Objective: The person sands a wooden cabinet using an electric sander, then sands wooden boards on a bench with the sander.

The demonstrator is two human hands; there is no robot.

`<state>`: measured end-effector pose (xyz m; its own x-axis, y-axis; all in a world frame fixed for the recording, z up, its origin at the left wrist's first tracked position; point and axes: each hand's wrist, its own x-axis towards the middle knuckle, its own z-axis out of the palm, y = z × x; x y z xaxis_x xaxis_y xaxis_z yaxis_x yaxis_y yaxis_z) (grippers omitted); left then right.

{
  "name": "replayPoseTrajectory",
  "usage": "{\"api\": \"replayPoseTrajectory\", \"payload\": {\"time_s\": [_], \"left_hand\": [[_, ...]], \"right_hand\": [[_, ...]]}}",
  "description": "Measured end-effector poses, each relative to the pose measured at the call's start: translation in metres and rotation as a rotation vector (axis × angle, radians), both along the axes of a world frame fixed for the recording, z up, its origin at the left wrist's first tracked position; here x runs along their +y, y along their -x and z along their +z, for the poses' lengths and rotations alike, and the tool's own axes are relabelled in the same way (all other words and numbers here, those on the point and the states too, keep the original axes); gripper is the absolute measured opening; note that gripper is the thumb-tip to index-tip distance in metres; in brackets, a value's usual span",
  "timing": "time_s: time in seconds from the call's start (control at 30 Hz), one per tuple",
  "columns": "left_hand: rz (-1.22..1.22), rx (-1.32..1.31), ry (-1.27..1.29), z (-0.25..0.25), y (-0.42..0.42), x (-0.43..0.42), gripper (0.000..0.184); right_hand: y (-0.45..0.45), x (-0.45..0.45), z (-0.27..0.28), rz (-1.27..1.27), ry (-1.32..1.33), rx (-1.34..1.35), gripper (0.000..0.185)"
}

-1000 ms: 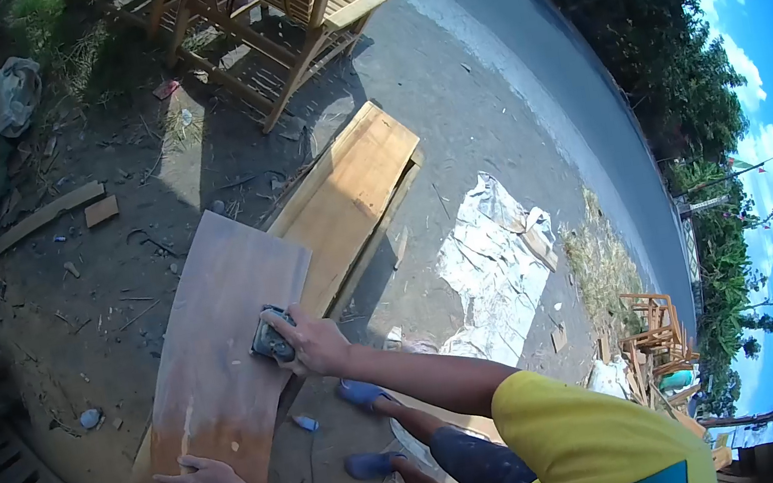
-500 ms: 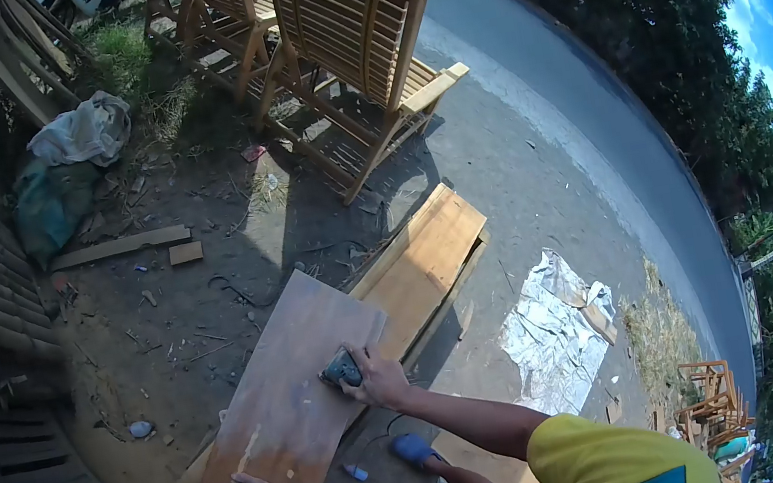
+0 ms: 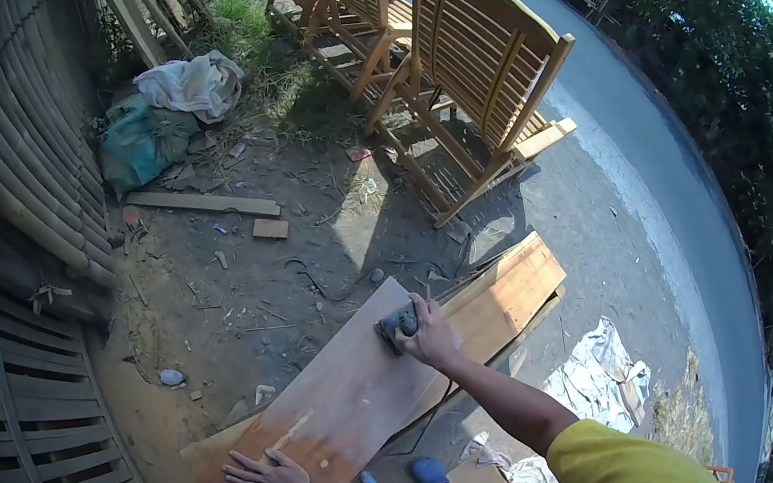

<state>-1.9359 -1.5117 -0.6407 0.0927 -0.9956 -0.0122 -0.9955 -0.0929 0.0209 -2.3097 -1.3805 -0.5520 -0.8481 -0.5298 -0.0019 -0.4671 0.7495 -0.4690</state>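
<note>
A wide wooden board (image 3: 344,385) lies slantwise before me, pale and dusty over its far part and more reddish-brown near me. My right hand (image 3: 430,334) grips a small dark power sander (image 3: 398,328), which rests on the board towards its far end. Palm down with fingers spread, my left hand (image 3: 270,475) lies flat on the near part of the board. Under and beyond this board runs a second, lighter wooden plank (image 3: 505,288).
Slatted wooden chairs (image 3: 487,43) stand beyond the boards, beside a paved road (image 3: 622,103). Bamboo fencing (image 3: 18,148) and a slatted panel (image 3: 43,437) line the left. A green sack (image 3: 144,143), a loose wood strip (image 3: 204,204) and white sheeting (image 3: 595,375) lie on the ground.
The sander in my right hand has moved towards the board's far end. My left hand stays flat on the near part. The head view has turned leftward, shifting the scene right.
</note>
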Motion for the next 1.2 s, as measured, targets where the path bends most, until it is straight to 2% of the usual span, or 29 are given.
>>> {"api": "replayPoseTrajectory", "payload": {"time_s": [0.1,0.17,0.23,0.27,0.37,0.47,0.53,0.6,0.7,0.77,0.93,1.03,1.1,1.2], "left_hand": [[-0.012,0.034,0.024,0.002,0.001,-0.003,0.08],[-0.028,0.061,0.028,-0.006,-0.003,-0.003,0.082],[-0.024,0.091,0.012,-0.002,-0.003,-0.004,0.082],[-0.053,0.082,0.027,-0.007,-0.007,-0.003,0.084],[-0.019,0.065,-0.009,-0.009,-0.007,-0.003,0.085],[-0.04,0.078,-0.033,-0.009,-0.008,-0.004,0.086],[-0.04,0.101,-0.025,-0.009,-0.008,-0.004,0.087],[-0.065,0.134,-0.04,-0.011,-0.012,-0.003,0.087],[-0.052,0.113,-0.039,-0.014,-0.01,-0.004,0.086],[-0.057,0.119,-0.04,-0.014,-0.009,-0.003,0.086],[-0.059,0.094,-0.025,-0.017,-0.01,-0.005,0.086],[-0.058,0.111,0.006,-0.016,-0.009,-0.004,0.086],[-0.047,0.112,-0.001,-0.015,-0.009,-0.005,0.086],[-0.042,0.128,0.0,-0.016,-0.01,-0.005,0.086]], "right_hand": [[0.053,-0.018,-0.009,-0.223,-0.048,0.087,0.086],[0.051,-0.039,-0.011,-0.198,-0.098,0.063,0.083],[0.017,-0.064,-0.008,-0.052,-0.122,0.082,0.081],[-0.005,-0.074,-0.017,0.073,-0.041,0.165,0.08],[-0.099,-0.109,-0.006,0.216,-0.003,0.012,0.079],[-0.186,-0.128,-0.004,0.375,-0.018,-0.146,0.091],[-0.221,-0.132,-0.007,0.604,-0.065,-0.237,0.097],[-0.231,-0.136,0.005,0.69,-0.071,-0.268,0.099],[-0.192,-0.126,-0.002,0.549,-0.074,-0.197,0.097],[-0.145,-0.124,0.007,0.346,-0.106,-0.167,0.091],[0.0,-0.093,-0.022,0.156,-0.001,0.161,0.081],[0.069,-0.069,-0.024,-0.014,-0.133,0.225,0.079],[0.093,-0.056,-0.029,-0.067,-0.152,0.208,0.079],[0.068,-0.053,-0.031,0.017,-0.106,0.237,0.079]]}}
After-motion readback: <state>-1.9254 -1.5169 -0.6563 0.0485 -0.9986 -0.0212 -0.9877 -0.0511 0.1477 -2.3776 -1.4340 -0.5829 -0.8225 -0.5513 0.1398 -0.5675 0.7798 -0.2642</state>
